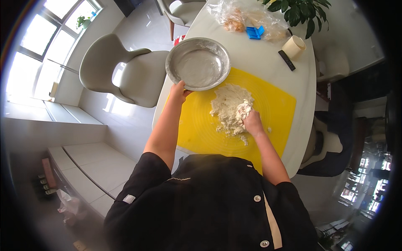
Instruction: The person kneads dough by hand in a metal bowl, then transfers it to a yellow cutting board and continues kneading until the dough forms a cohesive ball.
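Note:
My left hand [180, 91] grips the near rim of a round metal bowl [199, 64], thumb over the edge. A whitish floury film coats the bowl's inside. On a yellow kneading mat [198, 125] lies a rough, shaggy mass of dough [229, 100], with crumbs scattered at its near side. My right hand [251, 120] is at the dough's right side, its fingers caked with sticky dough. Those fingers are partly hidden by the clump, so whether they close on it is unclear.
Plastic bags [248, 17], a blue plastic piece [254, 32], a cream cylindrical container [294, 47] and a black remote control [286, 60] lie towards the table's far end. A leafy plant [298, 12] overhangs there. A grey chair [138, 75] stands at the left edge.

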### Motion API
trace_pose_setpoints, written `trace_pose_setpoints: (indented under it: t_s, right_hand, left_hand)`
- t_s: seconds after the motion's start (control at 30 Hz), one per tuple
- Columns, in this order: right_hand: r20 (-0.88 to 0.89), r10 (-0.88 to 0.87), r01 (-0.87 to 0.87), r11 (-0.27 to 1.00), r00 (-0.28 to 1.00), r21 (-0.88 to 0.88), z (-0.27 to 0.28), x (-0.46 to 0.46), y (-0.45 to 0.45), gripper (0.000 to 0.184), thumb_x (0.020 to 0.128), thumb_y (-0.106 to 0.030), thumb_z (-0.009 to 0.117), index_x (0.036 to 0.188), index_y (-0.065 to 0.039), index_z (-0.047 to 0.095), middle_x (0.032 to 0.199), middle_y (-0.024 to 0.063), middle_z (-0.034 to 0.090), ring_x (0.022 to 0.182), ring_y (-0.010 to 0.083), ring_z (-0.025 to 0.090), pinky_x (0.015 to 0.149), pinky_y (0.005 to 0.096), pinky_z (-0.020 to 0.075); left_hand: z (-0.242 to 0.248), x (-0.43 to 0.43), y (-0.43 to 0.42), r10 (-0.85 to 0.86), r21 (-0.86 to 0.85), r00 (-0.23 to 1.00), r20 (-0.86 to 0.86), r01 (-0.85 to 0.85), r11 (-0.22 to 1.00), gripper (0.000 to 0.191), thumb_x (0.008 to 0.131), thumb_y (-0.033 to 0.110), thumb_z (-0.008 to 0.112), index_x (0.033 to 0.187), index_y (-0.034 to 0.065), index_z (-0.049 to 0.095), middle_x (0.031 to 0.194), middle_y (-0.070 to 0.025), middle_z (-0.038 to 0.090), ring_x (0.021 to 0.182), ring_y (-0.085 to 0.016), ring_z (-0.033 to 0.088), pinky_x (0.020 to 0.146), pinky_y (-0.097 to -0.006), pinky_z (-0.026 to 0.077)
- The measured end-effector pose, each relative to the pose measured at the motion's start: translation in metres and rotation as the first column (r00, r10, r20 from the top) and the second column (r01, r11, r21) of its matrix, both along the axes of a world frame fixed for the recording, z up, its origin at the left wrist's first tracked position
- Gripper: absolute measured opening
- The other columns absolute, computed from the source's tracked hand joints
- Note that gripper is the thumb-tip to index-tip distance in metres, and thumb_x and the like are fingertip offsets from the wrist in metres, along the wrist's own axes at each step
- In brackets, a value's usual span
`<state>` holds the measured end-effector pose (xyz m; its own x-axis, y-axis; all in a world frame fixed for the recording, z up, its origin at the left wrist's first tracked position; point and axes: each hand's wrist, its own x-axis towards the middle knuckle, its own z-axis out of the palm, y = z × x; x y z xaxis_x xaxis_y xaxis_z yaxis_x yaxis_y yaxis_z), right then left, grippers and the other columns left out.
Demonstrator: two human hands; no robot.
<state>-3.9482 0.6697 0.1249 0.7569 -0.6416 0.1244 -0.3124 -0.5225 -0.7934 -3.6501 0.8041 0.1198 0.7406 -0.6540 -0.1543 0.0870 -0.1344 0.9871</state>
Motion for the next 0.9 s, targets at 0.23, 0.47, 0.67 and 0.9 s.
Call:
trace_pose_setpoints:
  t_s: [0.23,0.47,0.67,0.9]
  right_hand:
    - [-0.334,-0.189,0.132,0.973,0.923,-0.188,-0.023,0.027,0.0,0.046,0.092,-0.045,0.065,0.085,0.0,0.07,0.077,0.0268,0.065,0.077,0.0488,0.062,0.065,0.0498,0.0498]
    - [-0.113,-0.019,-0.002,0.984,0.993,-0.178,0.0,0.033,0.003,0.036,0.093,-0.035,0.066,0.091,0.001,0.069,0.084,0.0245,0.068,0.079,0.0414,0.065,0.071,0.0455,0.0505]
    - [-0.12,-0.066,0.077,0.993,0.991,0.089,-0.011,0.009,-0.007,0.041,0.098,-0.035,0.059,0.115,0.002,0.063,0.106,0.0139,0.07,0.089,0.0256,0.065,0.082,0.0371,0.05]
    - [-0.072,0.033,0.034,0.639,0.997,0.768,-0.003,0.013,-0.009,0.066,0.105,-0.055,0.026,0.141,-0.005,0.049,0.133,0.006,0.059,0.12,0.0203,0.056,0.102,0.0352,0.0434]
  left_hand:
    - [-0.014,0.036,0.009,-0.048,0.057,0.999,-0.006,0.048,0.997,0.045,0.093,0.014,0.053,0.135,0.0005,0.046,0.127,-0.0185,0.057,0.105,-0.033,0.065,0.08,-0.0443,0.063]
    - [-0.02,0.031,0.018,0.388,0.25,0.848,-0.362,-0.313,0.916,0.099,0.089,0.044,0.072,0.155,-0.0035,0.014,0.136,-0.0212,0.05,0.101,-0.025,0.065,0.072,-0.0349,0.06]
    - [-0.017,-0.067,0.059,0.178,0.053,0.913,0.368,-0.211,0.976,0.04,0.093,0.014,0.066,0.13,0.0007,0.055,0.129,-0.0162,0.058,0.115,-0.028,0.06,0.094,-0.0366,0.051]
    - [0.007,-0.154,-0.003,-0.204,-0.097,0.873,0.443,0.273,0.957,0.043,0.088,0.01,0.065,0.13,0.0039,0.057,0.134,-0.017,0.056,0.129,-0.035,0.049,0.109,-0.0427,0.04]
